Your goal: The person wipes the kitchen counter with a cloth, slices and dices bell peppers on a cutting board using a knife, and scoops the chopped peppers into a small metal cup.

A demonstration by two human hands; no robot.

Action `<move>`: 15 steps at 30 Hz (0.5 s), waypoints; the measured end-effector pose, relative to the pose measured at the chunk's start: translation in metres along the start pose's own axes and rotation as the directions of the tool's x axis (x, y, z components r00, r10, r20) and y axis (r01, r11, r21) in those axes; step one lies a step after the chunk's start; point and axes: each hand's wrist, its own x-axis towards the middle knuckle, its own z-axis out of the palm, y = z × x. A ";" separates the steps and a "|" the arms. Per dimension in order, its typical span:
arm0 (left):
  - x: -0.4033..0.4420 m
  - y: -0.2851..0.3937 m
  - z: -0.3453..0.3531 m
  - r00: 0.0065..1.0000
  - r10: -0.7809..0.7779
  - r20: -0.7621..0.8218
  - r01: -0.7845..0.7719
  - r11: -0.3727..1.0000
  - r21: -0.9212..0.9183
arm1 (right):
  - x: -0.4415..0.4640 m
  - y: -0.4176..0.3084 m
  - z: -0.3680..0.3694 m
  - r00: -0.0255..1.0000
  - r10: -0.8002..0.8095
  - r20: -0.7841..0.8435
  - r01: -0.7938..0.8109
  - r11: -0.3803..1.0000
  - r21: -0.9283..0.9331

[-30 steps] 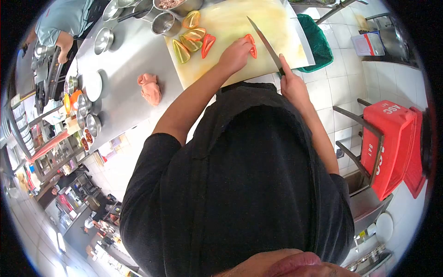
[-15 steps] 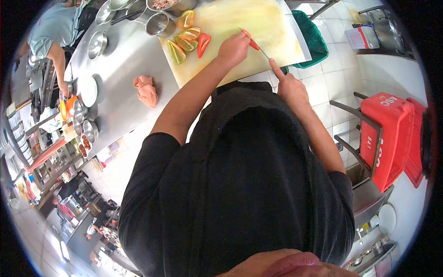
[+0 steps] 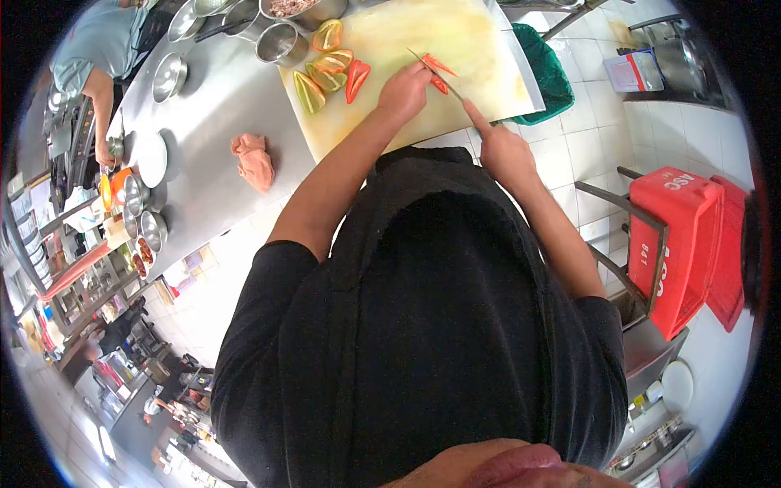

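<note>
My right hand (image 3: 506, 152) is closed on the handle of a knife (image 3: 446, 85), its index finger stretched along the top. The narrow blade points away and leftward over the cutting board (image 3: 399, 45). My left hand (image 3: 404, 93) has its fingers bent against a red pepper piece (image 3: 439, 84), which lies on the near side of the blade. A red pepper strip (image 3: 440, 64) rests beyond the blade, apart from that piece. Left of my left hand lie another red pepper piece (image 3: 357, 80) and several green-and-orange pepper pieces (image 3: 309, 93).
A steel pot (image 3: 282, 45) stands at the board's left edge. On the steel table lie a pink cloth (image 3: 253, 162) and a metal bowl (image 3: 169, 78). A green bin (image 3: 547, 77) stands right of the board, a red crate (image 3: 671, 244) farther right. Another person's arm (image 3: 101, 114) reaches in at left.
The knife has passed through the red pepper, and a strip now lies separated beyond the blade. My left hand has shifted slightly left and nearer to me.
</note>
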 end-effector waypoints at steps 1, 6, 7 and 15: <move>0.000 0.000 -0.001 1.000 0.005 -0.007 -0.005 1.000 -0.002 | -0.002 -0.001 -0.001 1.000 0.011 0.023 -0.011 1.000 -0.008; 0.000 0.001 0.001 1.000 -0.004 -0.024 0.003 0.999 -0.043 | 0.025 0.005 0.031 0.998 -0.012 -0.059 0.015 0.998 0.056; 0.004 -0.002 0.002 1.000 0.007 -0.030 -0.008 0.999 -0.034 | 0.037 0.002 0.030 0.998 -0.022 -0.062 0.024 0.999 0.046; -0.008 -0.003 -0.009 0.994 0.042 -0.096 -0.034 0.996 0.080 | 0.056 0.002 0.029 0.996 -0.059 -0.064 0.063 0.996 0.057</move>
